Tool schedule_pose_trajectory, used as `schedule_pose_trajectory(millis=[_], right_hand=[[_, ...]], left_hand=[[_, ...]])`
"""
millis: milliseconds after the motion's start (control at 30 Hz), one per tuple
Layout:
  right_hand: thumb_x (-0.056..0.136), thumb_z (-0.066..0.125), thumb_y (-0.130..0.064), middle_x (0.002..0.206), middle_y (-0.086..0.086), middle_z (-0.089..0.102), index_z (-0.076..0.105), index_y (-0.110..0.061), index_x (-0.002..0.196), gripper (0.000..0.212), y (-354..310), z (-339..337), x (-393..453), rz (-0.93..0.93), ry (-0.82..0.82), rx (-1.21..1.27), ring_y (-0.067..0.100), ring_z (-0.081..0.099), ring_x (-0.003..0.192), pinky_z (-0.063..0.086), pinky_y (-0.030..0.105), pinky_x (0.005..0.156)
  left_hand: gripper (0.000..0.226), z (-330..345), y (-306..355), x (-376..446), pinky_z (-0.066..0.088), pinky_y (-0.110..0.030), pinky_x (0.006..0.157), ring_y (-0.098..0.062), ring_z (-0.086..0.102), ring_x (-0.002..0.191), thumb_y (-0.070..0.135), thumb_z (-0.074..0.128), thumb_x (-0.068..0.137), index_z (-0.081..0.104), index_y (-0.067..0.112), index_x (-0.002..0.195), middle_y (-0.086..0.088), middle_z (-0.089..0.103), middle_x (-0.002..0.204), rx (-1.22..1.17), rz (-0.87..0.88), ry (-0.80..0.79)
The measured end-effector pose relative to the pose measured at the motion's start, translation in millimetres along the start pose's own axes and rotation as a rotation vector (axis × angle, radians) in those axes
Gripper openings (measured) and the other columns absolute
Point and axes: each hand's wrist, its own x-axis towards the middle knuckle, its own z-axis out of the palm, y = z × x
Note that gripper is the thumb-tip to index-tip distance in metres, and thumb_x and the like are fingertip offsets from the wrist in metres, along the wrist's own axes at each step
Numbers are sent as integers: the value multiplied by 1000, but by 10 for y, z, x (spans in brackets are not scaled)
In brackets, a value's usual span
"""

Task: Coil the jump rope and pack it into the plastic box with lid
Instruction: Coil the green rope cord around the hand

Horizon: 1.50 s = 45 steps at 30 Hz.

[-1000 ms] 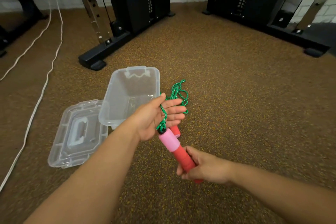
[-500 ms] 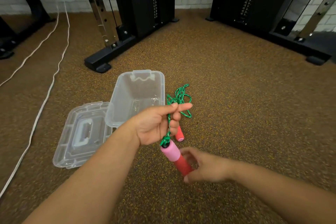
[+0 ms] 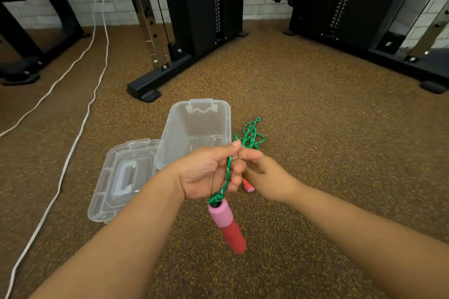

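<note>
My left hand [image 3: 206,172] grips the green jump rope [image 3: 250,136] just above its pink and red handle [image 3: 227,226], which hangs down from my fist. My right hand [image 3: 264,172] meets the left one and pinches the same rope near my left fingertips. A bunch of green rope loops lies on the floor beyond both hands. The second red handle [image 3: 248,186] peeks out on the floor between my hands. The clear plastic box [image 3: 194,126] stands open just behind my left hand. Its clear lid [image 3: 121,177] lies flat to the box's left.
Brown speckled gym flooring [image 3: 328,153] spreads all around. Black weight machine frames [image 3: 201,7] stand at the back along a white brick wall. Two white cables [image 3: 80,109] run across the floor on the left.
My right hand has let go of the red handle and risen to the rope by my left fingers. The handle now dangles from my left hand. The view has tilted up slightly.
</note>
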Motion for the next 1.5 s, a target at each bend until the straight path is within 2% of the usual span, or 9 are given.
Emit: schedule_pose_trajectory(millis=[67, 167, 300, 400, 567, 1067, 1200, 1400, 1500], right_hand=[[86, 45, -35, 69, -6, 56, 60, -30, 82, 17, 56, 86, -53, 83, 42, -35, 10, 49, 64, 44, 36, 62], [96, 44, -31, 74, 0, 62, 61, -23, 86, 21, 148, 146, -220, 68, 34, -201, 15, 56, 71, 48, 42, 75], [95, 39, -40, 66, -16, 57, 65, -23, 98, 32, 166, 130, -462, 18, -8, -302, 1, 55, 70, 44, 21, 69], [97, 29, -47, 81, -29, 57, 61, -27, 105, 38, 87, 132, -583, -25, -103, -434, -5, 52, 82, 41, 17, 76], [93, 14, -58, 104, -7, 67, 58, -29, 108, 55, -203, 202, -633, -173, -191, -497, 13, 60, 101, 47, 35, 87], [88, 52, -33, 68, -23, 64, 59, -23, 75, 18, -694, -265, -235, -248, 70, -212, 4, 60, 60, 47, 33, 58], [85, 53, -48, 69, 1, 67, 59, -30, 79, 20, -705, -354, -135, -228, 78, -252, 24, 63, 63, 51, 45, 64], [89, 60, -36, 60, -5, 49, 58, -24, 74, 19, -591, -355, 63, -107, 222, 22, 8, 42, 57, 39, 32, 56], [90, 56, -45, 64, 24, 53, 60, -16, 80, 30, -354, -130, 86, 10, 214, 223, 32, 43, 54, 38, 43, 52]], left_hand=[[41, -54, 19, -14, 52, -22, 50, -11, 61, 50, 33, 41, 89, 75, 11, 93, 2, 65, 60, -93, 54, 46], [45, -144, 49, -36, 59, -27, 64, -15, 71, 64, 31, 35, 96, 75, 11, 89, -4, 74, 76, -193, 154, 132], [43, -240, 74, -43, 57, -30, 76, -17, 73, 81, 33, 27, 100, 63, 9, 103, -7, 75, 91, -288, 276, 234], [45, -274, 74, -17, 56, -31, 80, -18, 71, 90, 35, 25, 101, 59, 9, 113, -8, 72, 104, -337, 296, 291], [51, -210, 65, 31, 46, -36, 90, -20, 63, 101, 36, 19, 102, 47, 5, 131, -8, 64, 117, -265, 271, 347], [53, -176, 52, -148, 53, -33, 61, -27, 67, 62, 41, 21, 100, 61, 9, 113, -14, 72, 77, 93, 52, 215], [55, -86, 51, -200, 54, -31, 61, -26, 67, 57, 42, 20, 99, 65, 11, 92, -15, 71, 71, 161, -7, 151], [56, 40, 96, -288, 53, -30, 56, -21, 64, 47, 43, 29, 91, 75, 15, 77, -10, 67, 55, 165, -61, -23], [43, 113, 148, -317, 50, -27, 49, -18, 55, 38, 38, 38, 85, 71, 15, 72, -5, 57, 44, 51, 15, -57]])
